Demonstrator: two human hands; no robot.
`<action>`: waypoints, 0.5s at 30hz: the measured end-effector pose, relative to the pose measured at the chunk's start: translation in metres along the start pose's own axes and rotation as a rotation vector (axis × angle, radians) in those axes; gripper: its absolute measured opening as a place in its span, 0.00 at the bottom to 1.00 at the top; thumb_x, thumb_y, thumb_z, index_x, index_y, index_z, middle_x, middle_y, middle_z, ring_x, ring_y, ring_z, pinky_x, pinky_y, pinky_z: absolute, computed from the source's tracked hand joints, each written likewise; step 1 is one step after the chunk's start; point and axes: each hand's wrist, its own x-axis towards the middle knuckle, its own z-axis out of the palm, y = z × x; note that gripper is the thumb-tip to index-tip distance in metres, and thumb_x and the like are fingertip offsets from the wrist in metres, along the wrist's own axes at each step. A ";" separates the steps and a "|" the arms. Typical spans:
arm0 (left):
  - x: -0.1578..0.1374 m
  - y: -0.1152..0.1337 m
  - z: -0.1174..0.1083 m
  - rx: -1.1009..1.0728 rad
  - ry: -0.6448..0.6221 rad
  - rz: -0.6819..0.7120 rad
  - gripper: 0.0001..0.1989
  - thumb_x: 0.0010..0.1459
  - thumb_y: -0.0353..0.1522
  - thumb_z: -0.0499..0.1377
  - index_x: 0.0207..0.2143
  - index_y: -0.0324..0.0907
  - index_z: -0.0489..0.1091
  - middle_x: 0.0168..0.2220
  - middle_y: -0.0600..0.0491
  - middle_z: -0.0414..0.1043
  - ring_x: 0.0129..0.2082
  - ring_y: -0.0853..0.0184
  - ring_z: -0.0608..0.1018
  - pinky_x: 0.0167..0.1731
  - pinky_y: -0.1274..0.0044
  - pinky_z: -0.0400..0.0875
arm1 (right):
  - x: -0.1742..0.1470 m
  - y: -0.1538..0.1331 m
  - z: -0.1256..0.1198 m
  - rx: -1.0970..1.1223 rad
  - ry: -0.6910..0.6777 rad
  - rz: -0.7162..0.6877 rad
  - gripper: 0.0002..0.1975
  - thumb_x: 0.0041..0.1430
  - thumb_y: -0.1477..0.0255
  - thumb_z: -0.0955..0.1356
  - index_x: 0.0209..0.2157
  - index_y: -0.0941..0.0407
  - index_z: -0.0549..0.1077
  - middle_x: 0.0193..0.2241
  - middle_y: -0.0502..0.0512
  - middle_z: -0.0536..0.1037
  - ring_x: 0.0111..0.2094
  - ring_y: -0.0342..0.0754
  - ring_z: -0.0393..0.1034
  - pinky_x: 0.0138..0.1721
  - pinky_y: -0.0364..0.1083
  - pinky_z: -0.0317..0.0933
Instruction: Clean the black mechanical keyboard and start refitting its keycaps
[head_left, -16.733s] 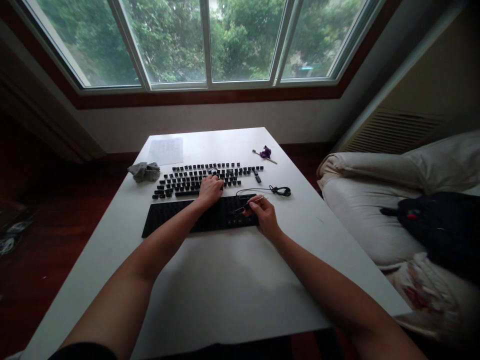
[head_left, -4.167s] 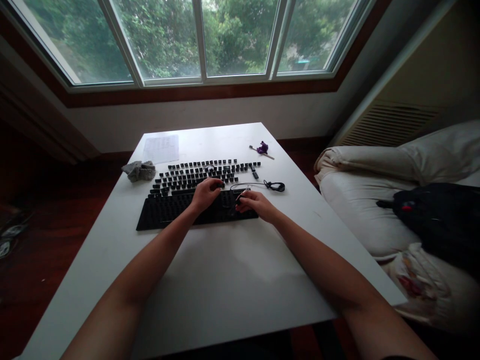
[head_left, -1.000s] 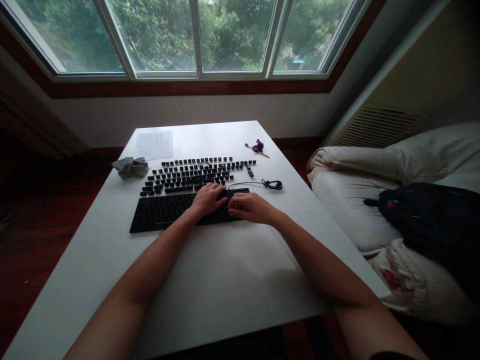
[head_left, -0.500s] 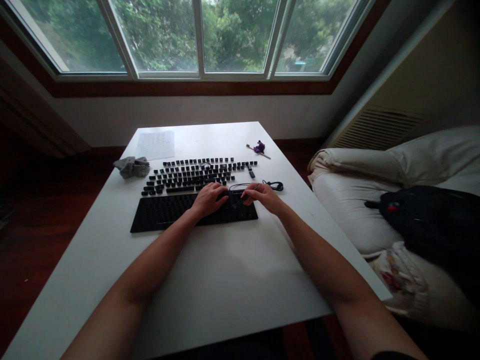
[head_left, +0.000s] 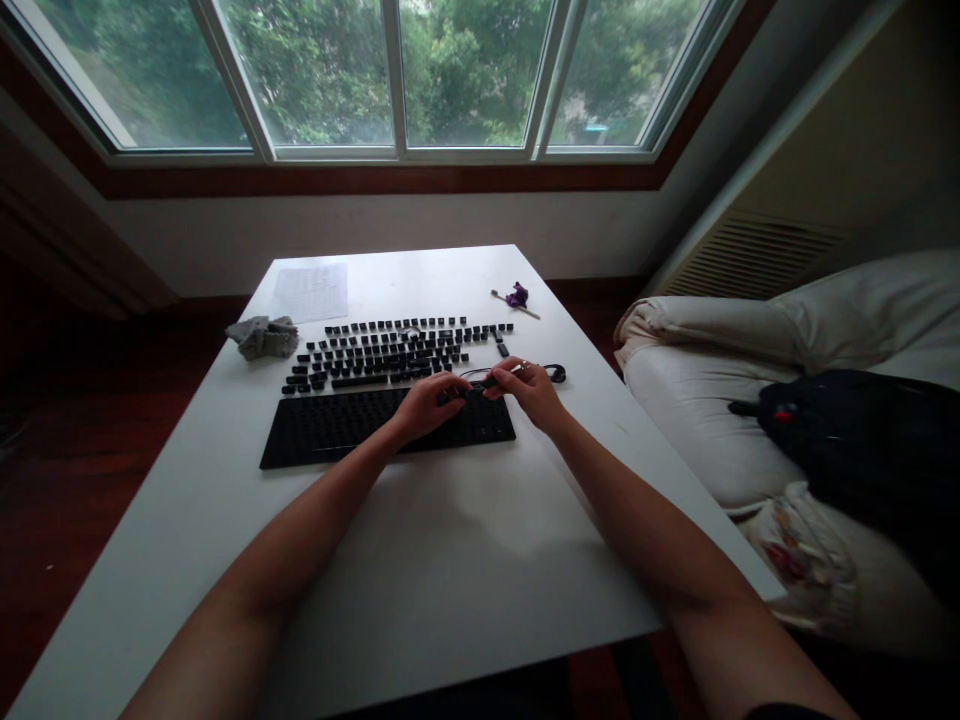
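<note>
A black keyboard (head_left: pixel 330 432) with its keycaps off lies on the white table (head_left: pixel 420 560). Over its right part, my left hand (head_left: pixel 431 402) is closed, fingertips pinched on something small and dark that I cannot make out. Close by on the right, my right hand (head_left: pixel 529 392) pinches a small dark piece (head_left: pixel 489 382) between thumb and fingers, its kind unclear. The two sets of fingertips nearly meet above the keyboard's upper right. Behind the keyboard, black keycaps (head_left: pixel 382 348) lie in rows, with a long spacebar cap (head_left: pixel 360 381) nearest.
A coiled black cable (head_left: pixel 556 373) rests beyond my right hand. At the back are a brush with a purple cloth (head_left: pixel 517 296), a sheet of paper (head_left: pixel 311 290) and a grey cloth (head_left: pixel 264 337). A padded seat (head_left: pixel 690 420) with a black bag (head_left: pixel 847 440) stands right of the table.
My left hand has lifted off the keyboard and moved slightly right, its fingers now pinched. My right hand has shifted up a little, bringing its dark piece nearer the left fingertips.
</note>
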 end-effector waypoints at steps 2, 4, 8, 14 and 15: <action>0.000 -0.001 0.002 -0.070 0.019 -0.037 0.12 0.58 0.28 0.62 0.45 0.43 0.75 0.39 0.52 0.76 0.36 0.68 0.76 0.38 0.76 0.69 | 0.000 0.001 0.002 0.005 0.013 0.008 0.19 0.55 0.55 0.74 0.33 0.57 0.76 0.28 0.54 0.81 0.28 0.48 0.79 0.32 0.47 0.76; 0.000 -0.003 0.004 -0.167 0.028 -0.079 0.11 0.58 0.29 0.62 0.44 0.42 0.75 0.38 0.52 0.76 0.36 0.68 0.76 0.38 0.76 0.69 | 0.000 0.002 0.004 0.035 0.028 0.020 0.19 0.55 0.54 0.74 0.33 0.57 0.75 0.29 0.53 0.81 0.28 0.48 0.79 0.31 0.46 0.76; 0.000 -0.008 0.008 -0.414 0.052 -0.171 0.12 0.57 0.31 0.63 0.45 0.41 0.75 0.38 0.52 0.77 0.37 0.68 0.77 0.39 0.76 0.70 | 0.000 0.007 0.010 0.175 0.071 0.067 0.18 0.55 0.55 0.75 0.34 0.56 0.74 0.30 0.52 0.81 0.27 0.46 0.78 0.29 0.43 0.75; 0.001 -0.007 0.011 -0.610 0.144 -0.260 0.14 0.55 0.34 0.65 0.44 0.41 0.75 0.43 0.51 0.78 0.42 0.66 0.77 0.45 0.75 0.71 | -0.003 0.011 0.020 0.241 0.163 0.132 0.20 0.54 0.53 0.75 0.35 0.55 0.72 0.31 0.51 0.81 0.28 0.45 0.79 0.27 0.40 0.74; 0.001 -0.008 0.012 -0.610 0.159 -0.272 0.14 0.55 0.34 0.65 0.44 0.41 0.75 0.42 0.51 0.77 0.41 0.67 0.77 0.44 0.75 0.71 | -0.003 0.012 0.022 0.227 0.173 0.138 0.20 0.54 0.53 0.74 0.35 0.54 0.72 0.31 0.51 0.81 0.28 0.46 0.79 0.27 0.41 0.74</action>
